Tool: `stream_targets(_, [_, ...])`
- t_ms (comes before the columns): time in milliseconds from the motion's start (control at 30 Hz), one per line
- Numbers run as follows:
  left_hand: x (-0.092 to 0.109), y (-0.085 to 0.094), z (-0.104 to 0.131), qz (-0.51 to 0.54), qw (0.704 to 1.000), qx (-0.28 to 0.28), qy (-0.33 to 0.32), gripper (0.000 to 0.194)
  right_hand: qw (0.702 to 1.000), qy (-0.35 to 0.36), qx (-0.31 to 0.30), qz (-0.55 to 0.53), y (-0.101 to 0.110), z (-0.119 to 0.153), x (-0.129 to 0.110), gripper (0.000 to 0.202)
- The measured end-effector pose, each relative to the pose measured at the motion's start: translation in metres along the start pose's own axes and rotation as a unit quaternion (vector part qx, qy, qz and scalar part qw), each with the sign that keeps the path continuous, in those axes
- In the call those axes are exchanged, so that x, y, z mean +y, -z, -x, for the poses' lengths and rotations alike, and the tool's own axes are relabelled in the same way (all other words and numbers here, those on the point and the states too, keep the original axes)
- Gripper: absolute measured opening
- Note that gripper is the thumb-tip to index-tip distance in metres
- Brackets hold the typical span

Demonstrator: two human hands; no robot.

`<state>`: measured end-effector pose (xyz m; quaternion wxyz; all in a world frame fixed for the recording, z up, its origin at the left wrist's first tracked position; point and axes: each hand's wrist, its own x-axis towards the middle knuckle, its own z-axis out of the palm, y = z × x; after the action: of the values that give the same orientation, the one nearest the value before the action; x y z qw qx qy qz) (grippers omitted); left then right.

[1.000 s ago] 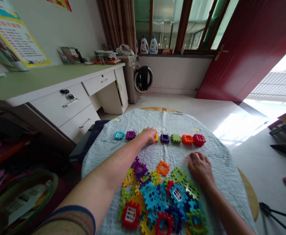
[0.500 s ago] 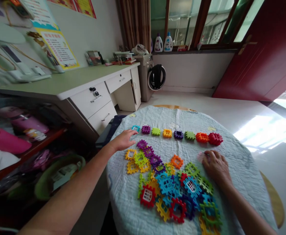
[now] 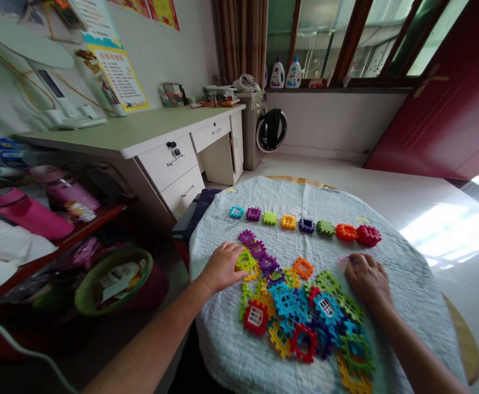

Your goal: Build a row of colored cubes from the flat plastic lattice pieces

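My left hand (image 3: pixel 222 268) is over the left edge of a pile of colourful plastic interlocking blocks, thumb and fingers apart beside a lime-green block (image 3: pixel 245 259). It covers the yellow blocks there. Purple blocks (image 3: pixel 257 249) lie just beyond it. My right hand (image 3: pixel 368 278) rests on the cloth right of the pile, fingers loosely bent and nothing seen in them. Near it are green blocks (image 3: pixel 328 281) and an orange block (image 3: pixel 303 268). Farther back runs a row of blocks, from a light-blue one (image 3: pixel 236 212) to stacked red ones (image 3: pixel 369 235).
A pale blue cloth (image 3: pixel 218 339) covers the round table. On the left are a desk (image 3: pixel 141 128), a shelf with pink bottles (image 3: pixel 26 213) and a green-rimmed basket (image 3: pixel 87 295). A washing machine (image 3: pixel 252 128) stands behind, a red door (image 3: pixel 432 126) at right.
My left hand has moved from beside the light-blue block in the row down toward me, onto the yellow and lime-green blocks. My right hand stays in place. The view has shifted slightly left.
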<state>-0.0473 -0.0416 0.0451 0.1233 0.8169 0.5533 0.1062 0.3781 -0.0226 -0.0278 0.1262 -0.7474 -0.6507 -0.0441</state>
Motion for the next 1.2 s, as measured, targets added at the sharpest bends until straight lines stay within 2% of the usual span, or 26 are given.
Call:
stream_targets(167, [0.010, -0.004, 0.003, -0.029, 0.999, 0.016, 0.014, 0.035, 1.000, -0.002, 0.002, -0.003, 0.000, 0.000, 0.000, 0.040])
stream_targets(267, [0.008, -0.004, 0.004, -0.021, 0.999, 0.022, 0.011, 0.025, 1.000, -0.004, 0.004, -0.006, -0.001, -0.001, 0.001, 0.040])
stream_targets(333, [0.005, -0.003, 0.004, -0.006, 0.999, 0.031, 0.023, 0.026, 1.000, -0.003, 0.002, -0.005, -0.001, -0.001, 0.001, 0.039])
stream_targets(433, [0.003, -0.002, 0.003, 0.060, 0.994, 0.061, 0.063, 0.034, 1.000, -0.001, 0.001, -0.003, -0.003, -0.001, 0.003, 0.039])
stream_targets(533, [0.006, -0.002, 0.004, 0.186, 0.975, 0.086, 0.087, 0.036, 1.000, 0.001, 0.005, -0.003, -0.004, -0.001, 0.003, 0.039])
stream_targets(600, [0.011, -0.004, 0.005, 0.256, 0.959, 0.087, 0.089, 0.035, 1.000, 0.003, 0.006, -0.002, -0.004, -0.001, 0.003, 0.039])
stream_targets(700, [0.019, -0.007, 0.007, 0.290, 0.950, 0.071, 0.090, 0.035, 1.000, 0.006, 0.006, 0.002, -0.003, -0.001, 0.003, 0.038])
stream_targets(800, [0.025, -0.009, 0.008, 0.270, 0.958, 0.042, 0.086, 0.036, 1.000, 0.009, 0.005, 0.004, -0.002, -0.001, 0.002, 0.036])
stream_targets(900, [0.023, -0.012, 0.009, 0.214, 0.975, 0.028, 0.049, 0.044, 1.000, 0.007, 0.003, 0.008, -0.001, -0.001, 0.002, 0.036])
stream_targets(1000, [0.016, -0.018, 0.012, 0.134, 0.989, 0.064, 0.015, 0.058, 1.000, 0.006, 0.002, 0.010, -0.002, -0.001, 0.002, 0.038])
stream_targets(1100, [0.012, -0.021, 0.016, 0.079, 0.992, 0.096, 0.011, 0.060, 1.000, 0.006, 0.001, 0.009, -0.003, -0.001, 0.003, 0.039])
stream_targets(1200, [0.014, -0.017, 0.023, 0.055, 0.997, 0.052, -0.017, 0.058, 1.000, 0.008, 0.003, 0.005, -0.002, -0.001, 0.002, 0.038])
